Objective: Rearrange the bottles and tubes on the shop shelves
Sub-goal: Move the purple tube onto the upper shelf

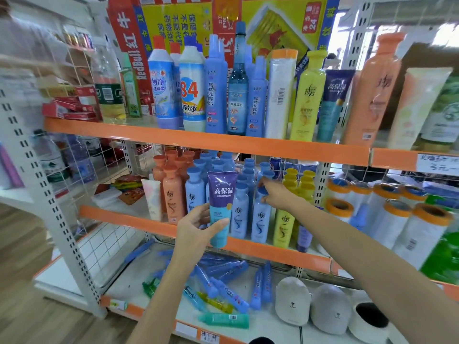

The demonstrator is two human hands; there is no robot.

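My left hand (198, 225) grips a purple-and-teal tube (221, 204) upright, cap down, in front of the middle shelf (248, 244). My right hand (275, 194) reaches into that shelf and its fingers curl round the cap of a light blue bottle (260, 219) in the front row. More blue bottles (239, 212) stand beside it, orange bottles (173, 197) to the left and yellow bottles (284, 227) to the right. A matching purple-and-teal tube (334, 103) stands on the top shelf (223, 142).
The top shelf holds tall cleaner and spray bottles (191, 88), a yellow bottle (308, 98) and an orange bottle (372, 95). Blue tubes (223, 281) lie loose on the bottom shelf near grey and white bear-faced items (293, 301). Rolls (407, 227) fill the right bay.
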